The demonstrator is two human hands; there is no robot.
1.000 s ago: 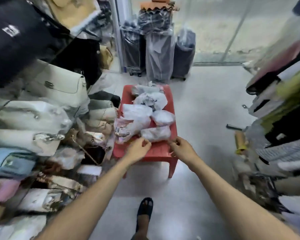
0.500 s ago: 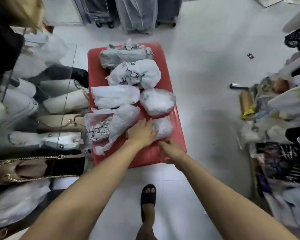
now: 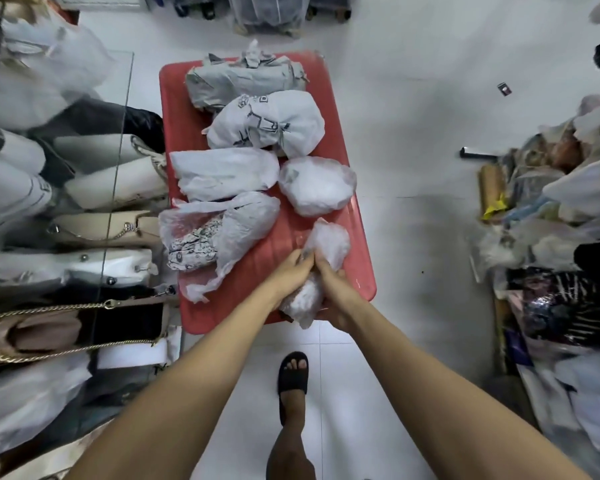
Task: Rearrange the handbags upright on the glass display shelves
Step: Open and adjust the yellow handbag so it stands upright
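The parcel (image 3: 317, 268) between the two hands is wrapped in cloudy plastic, so its contents cannot be told. The left hand (image 3: 289, 273) and right hand (image 3: 336, 292) cover its middle (how the fingers lie underneath is hidden). The wrapped luggage (image 3: 267, 10) is cut off by the top edge. The heap of goods (image 3: 565, 216) at right is blurred.

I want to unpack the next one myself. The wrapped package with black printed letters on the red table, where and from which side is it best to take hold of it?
Probably by its two ends. The printed package lies crosswise on the red table, a rounded, soft bundle. Come from above, one hand at each end. Neighbours press close front and back, so those sides look harder to reach.
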